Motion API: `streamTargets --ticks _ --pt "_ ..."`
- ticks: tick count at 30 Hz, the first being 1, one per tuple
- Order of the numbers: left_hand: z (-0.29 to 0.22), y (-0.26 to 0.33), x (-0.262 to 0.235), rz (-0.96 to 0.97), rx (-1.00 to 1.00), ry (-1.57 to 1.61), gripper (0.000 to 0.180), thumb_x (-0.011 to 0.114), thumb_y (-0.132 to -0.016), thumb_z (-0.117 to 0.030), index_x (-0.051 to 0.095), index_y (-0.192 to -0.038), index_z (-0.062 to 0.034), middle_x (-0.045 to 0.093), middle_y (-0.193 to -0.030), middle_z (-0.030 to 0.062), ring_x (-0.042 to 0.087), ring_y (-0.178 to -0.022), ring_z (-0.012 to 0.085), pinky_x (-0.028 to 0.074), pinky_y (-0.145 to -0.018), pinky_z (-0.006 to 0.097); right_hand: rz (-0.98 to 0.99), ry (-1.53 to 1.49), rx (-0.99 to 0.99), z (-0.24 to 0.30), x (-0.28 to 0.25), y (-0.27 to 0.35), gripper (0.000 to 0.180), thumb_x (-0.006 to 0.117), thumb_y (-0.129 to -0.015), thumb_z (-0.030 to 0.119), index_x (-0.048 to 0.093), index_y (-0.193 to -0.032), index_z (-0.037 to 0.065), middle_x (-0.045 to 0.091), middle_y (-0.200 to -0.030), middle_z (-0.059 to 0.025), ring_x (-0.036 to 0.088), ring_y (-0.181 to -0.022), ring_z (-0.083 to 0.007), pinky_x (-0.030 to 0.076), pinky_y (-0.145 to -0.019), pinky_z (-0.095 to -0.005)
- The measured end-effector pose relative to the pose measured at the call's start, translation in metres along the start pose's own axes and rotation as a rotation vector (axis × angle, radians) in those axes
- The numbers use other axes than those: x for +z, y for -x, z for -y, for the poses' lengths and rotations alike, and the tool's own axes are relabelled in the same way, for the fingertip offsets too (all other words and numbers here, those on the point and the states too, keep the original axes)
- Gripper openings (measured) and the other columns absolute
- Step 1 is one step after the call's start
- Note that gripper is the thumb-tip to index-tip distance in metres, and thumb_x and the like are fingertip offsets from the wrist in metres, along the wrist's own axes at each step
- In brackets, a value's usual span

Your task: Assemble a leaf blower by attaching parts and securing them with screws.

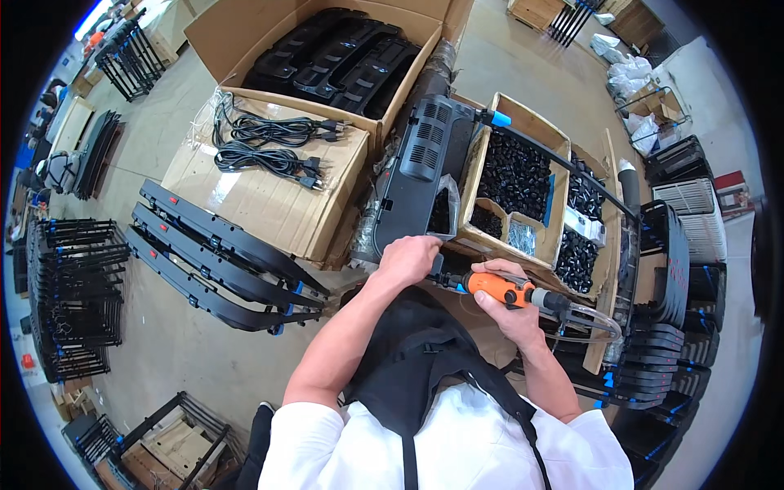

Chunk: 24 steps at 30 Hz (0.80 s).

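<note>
My right hand is wrapped round an orange air screwdriver, with its hose trailing right. The tool points left, its tip by the near end of a black machine frame with a vented motor cover. On that same end rests my left hand, its fingers closed over the edge; the fingertips are partly hidden. A black tube with a blue wrap runs from the frame's far end to the right. Beside the frame, a clear bag holds small black parts.
Right of the frame, wooden bins hold black plastic caps and screws. A carton bears coiled power cords; behind is an open box of black panels. Curved black covers stand left; stacked frames stand right.
</note>
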State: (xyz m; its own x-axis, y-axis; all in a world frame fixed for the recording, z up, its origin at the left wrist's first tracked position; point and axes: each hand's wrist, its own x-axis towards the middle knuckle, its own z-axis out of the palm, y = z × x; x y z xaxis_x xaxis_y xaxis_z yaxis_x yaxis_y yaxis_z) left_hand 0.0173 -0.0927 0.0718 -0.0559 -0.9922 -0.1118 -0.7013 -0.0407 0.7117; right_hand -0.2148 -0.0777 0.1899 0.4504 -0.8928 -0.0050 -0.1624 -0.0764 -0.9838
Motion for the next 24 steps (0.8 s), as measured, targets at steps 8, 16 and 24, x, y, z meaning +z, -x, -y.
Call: streamTargets --ticks 8,16,24 --pt "-0.005 0.002 -0.021 0.178 -0.016 -0.047 0.029 0.054 -0.103 -0.025 0.077 -0.116 -0.0130 0.077 -0.098 0.0185 0.074 -0.095 0.0382 0.057 -0.086 0.052 0.005 0.067 0.006 -0.007 0.006 -0.002 0.047 0.078 -0.087 0.001 0.060 -0.131 0.003 0.071 -0.128 -0.0127 0.069 -0.115 -0.0194 0.054 -0.104 -0.0352" --pt "0.002 -0.002 -0.021 0.197 0.009 -0.021 0.027 0.057 -0.101 -0.025 0.076 -0.116 -0.0116 0.077 -0.098 0.0194 0.073 -0.094 0.0413 0.057 -0.084 0.053 -0.002 0.094 0.028 -0.013 0.015 -0.006 0.044 0.079 -0.087 0.008 0.064 -0.128 0.004 0.072 -0.121 -0.0087 0.070 -0.108 -0.0179 0.055 -0.098 -0.0336" --pt "0.017 0.001 -0.005 0.137 0.007 0.055 0.029 0.054 -0.103 -0.025 0.075 -0.118 -0.0103 0.076 -0.103 0.0192 0.073 -0.094 0.0382 0.057 -0.081 0.051 0.182 0.318 0.114 0.002 0.024 -0.025 0.038 0.079 -0.087 0.010 0.067 -0.122 0.005 0.072 -0.124 -0.0106 0.071 -0.106 -0.0185 0.055 -0.099 -0.0333"
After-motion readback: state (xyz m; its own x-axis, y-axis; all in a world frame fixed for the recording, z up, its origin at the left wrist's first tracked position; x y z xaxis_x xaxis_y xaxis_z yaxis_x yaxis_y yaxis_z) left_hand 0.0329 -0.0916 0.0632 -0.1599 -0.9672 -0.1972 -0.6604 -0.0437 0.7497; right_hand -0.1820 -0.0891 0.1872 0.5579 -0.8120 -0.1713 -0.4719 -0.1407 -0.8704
